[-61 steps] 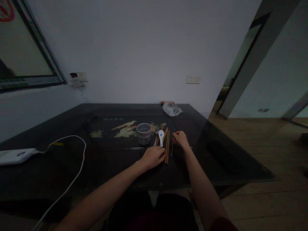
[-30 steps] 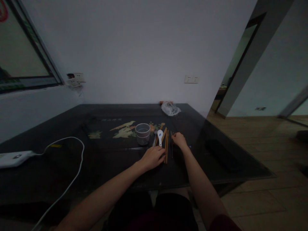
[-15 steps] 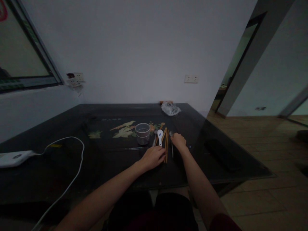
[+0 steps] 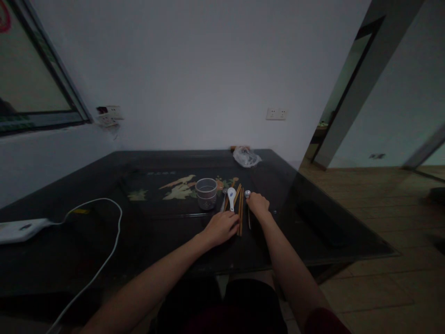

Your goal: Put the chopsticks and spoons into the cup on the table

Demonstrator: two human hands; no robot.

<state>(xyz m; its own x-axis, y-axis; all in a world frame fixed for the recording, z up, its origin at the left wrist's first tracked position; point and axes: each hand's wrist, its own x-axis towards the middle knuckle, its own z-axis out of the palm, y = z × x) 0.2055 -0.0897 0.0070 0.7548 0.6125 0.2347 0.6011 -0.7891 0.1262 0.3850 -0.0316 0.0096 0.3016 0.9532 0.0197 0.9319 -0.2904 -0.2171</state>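
Note:
My right hand is closed around a metal spoon. The spoon's round bowl shows beyond my fingers, and its thin handle comes out below them toward me. My left hand lies on the table with its fingers stretched out, touching the near ends of the utensils and holding nothing that I can see. Just beyond it are a white ceramic spoon and several wooden chopsticks, some of them slanted. Another metal spoon lies to their left, beside a grey metal cup.
The dark table has a painted flower pattern. A crumpled plastic bag is at the back by the wall. A dark oblong object lies on the right. On the left, a white cable runs from a white power strip.
The spoon in my right hand has turned a little, so its bowl now shows brighter and rounder. My left hand and the other utensils have stayed in place.

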